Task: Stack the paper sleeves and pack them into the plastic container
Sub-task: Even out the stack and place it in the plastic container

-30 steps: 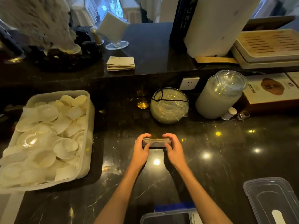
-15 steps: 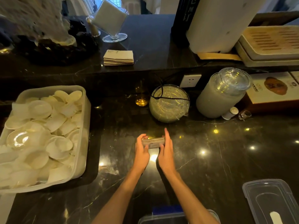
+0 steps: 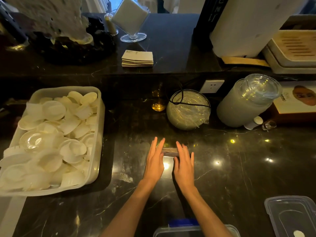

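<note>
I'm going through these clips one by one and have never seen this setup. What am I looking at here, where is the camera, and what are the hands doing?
There is no machine: a person's two bare hands, filmed by a wide-angle camera worn on their head, looking down at a dark marble counter. The left hand and right hand, fingers flat and open, press either side of a small stack of paper sleeves standing on the counter. A second sleeve stack lies on the raised ledge behind. A white tub of lids sits at left, and a clear plastic container at the bottom edge.
</note>
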Demonstrator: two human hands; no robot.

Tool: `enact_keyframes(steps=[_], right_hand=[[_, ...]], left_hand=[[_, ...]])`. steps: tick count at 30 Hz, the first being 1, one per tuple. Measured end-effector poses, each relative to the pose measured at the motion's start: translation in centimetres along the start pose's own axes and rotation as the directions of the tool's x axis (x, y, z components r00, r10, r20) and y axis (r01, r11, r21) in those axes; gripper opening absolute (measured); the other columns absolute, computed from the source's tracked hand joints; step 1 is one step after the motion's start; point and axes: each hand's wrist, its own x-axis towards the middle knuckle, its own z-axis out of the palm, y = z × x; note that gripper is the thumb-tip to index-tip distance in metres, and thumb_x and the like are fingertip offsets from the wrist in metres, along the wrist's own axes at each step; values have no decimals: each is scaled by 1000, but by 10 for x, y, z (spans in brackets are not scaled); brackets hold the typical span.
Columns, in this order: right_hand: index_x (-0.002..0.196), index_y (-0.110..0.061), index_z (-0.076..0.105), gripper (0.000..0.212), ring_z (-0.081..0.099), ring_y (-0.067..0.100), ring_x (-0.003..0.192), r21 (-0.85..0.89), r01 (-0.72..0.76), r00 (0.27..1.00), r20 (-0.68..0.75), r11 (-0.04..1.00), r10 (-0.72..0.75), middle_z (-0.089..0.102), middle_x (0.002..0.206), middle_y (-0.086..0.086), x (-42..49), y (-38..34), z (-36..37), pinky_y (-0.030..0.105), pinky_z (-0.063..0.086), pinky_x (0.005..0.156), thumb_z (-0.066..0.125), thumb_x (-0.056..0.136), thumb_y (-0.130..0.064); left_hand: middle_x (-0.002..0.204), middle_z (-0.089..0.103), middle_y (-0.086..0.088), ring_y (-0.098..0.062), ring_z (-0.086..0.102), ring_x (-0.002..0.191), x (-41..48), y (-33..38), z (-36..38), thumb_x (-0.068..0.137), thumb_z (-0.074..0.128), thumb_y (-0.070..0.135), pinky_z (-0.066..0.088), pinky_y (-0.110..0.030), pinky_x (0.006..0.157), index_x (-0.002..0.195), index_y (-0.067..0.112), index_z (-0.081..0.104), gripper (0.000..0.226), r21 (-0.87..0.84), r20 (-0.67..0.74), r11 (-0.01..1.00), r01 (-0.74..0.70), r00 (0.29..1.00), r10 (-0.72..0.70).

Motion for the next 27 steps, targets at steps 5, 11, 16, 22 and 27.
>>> enact_keyframes(steps=[5,11,16,22,27], right_hand=[[155,-30,23,61,23,13,150,-25,11,1000,-9,1000,-11,37,157,-2,8,-4,0,46,12,125,49,101,-14],[145,-41,36,58,52,2,121,217,33,999,8,976,-36,54,130,-8,2,-29,-23,43,45,109,52,100,-10],[140,-42,43,61,57,7,123,564,-79,996,87,822,36,57,127,-18,88,-111,-78,29,48,101,65,92,-11],[113,-16,67,30,67,16,101,465,-73,980,200,882,-25,71,104,-3,240,-241,-125,38,58,89,60,86,-6],[118,-4,59,34,62,29,97,236,-239,952,250,942,178,61,107,12,315,-292,-118,35,52,80,53,87,-19]], left_hand=[[169,4,8,-13,17,153,1,-1,0,104,39,8,32,0,101,157,36,17,64,-49,17,999,22,1000,-21],[143,41,5,-17,50,131,-6,16,-23,103,42,5,46,-12,95,143,44,23,60,-257,-22,958,130,990,-140],[124,59,-1,-10,63,112,59,82,-124,98,51,2,51,-19,90,132,32,42,46,-339,-129,940,-27,991,-18],[114,70,-13,-29,65,110,200,175,-234,89,52,6,52,-35,94,111,3,65,26,-126,-241,987,104,962,-132],[136,56,-27,-41,54,124,280,196,-269,90,48,16,46,-42,105,128,-3,58,43,186,-217,915,357,923,-317]])
